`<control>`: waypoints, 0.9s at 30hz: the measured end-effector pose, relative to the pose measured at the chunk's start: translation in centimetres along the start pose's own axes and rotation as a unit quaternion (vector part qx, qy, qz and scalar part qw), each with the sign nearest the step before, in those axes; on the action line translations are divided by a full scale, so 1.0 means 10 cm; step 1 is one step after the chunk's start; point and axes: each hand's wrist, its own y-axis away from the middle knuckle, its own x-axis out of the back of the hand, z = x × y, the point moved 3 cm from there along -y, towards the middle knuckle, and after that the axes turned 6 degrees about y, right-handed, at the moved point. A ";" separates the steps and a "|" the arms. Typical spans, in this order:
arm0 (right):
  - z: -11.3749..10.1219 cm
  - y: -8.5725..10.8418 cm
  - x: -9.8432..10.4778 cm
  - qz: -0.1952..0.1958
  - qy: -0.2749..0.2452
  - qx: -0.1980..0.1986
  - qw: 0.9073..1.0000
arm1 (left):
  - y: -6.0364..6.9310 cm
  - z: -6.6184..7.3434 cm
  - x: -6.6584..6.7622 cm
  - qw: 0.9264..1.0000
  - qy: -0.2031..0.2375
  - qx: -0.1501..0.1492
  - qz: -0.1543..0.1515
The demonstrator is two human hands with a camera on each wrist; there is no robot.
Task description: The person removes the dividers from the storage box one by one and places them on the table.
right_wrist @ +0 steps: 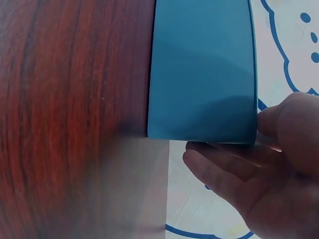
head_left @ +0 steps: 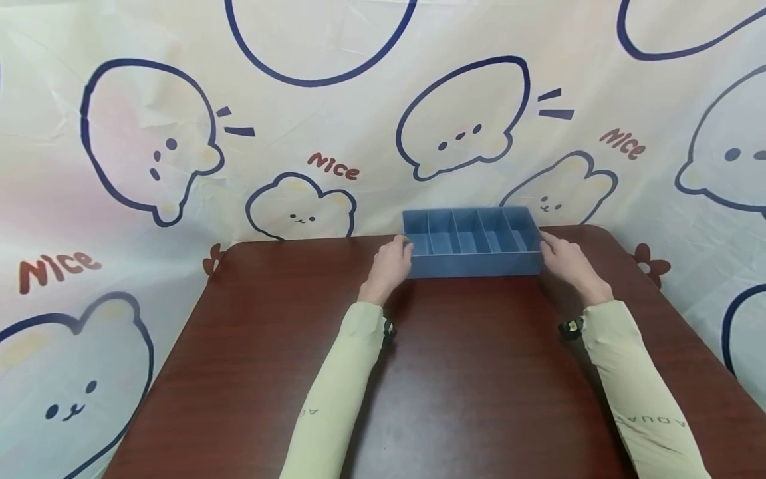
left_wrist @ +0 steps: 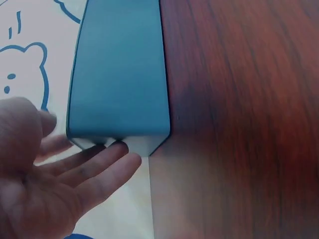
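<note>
A blue box (head_left: 473,265) with an open top and a row of several compartments stands at the far edge of the table. No contents show in its compartments. My left hand (head_left: 389,266) is at the box's left end; in the left wrist view the left fingers (left_wrist: 99,174) lie fairly straight against the end wall, the thumb apart from them. At the opposite end is my right hand (head_left: 571,266). The right wrist view shows its fingers (right_wrist: 219,174) extended along that end wall and its thumb by the top rim.
The dark red-brown wooden table (head_left: 287,332) stretches from the box toward me. Behind and beside it hangs a pale cloth (head_left: 371,126) printed with cartoon bears and the word "Nice", close to the box's back side.
</note>
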 end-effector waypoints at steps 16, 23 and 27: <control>-0.03 0.02 0.00 0.009 0.007 -0.012 1.000 | -0.03 0.00 -0.01 0.998 0.020 0.058 0.029; -0.04 0.00 0.01 0.000 0.011 -0.008 1.000 | -0.03 -0.01 -0.03 0.997 0.041 0.061 0.015; -0.03 0.01 0.02 0.004 0.007 -0.012 1.000 | -0.02 -0.02 -0.02 0.997 0.043 0.065 0.018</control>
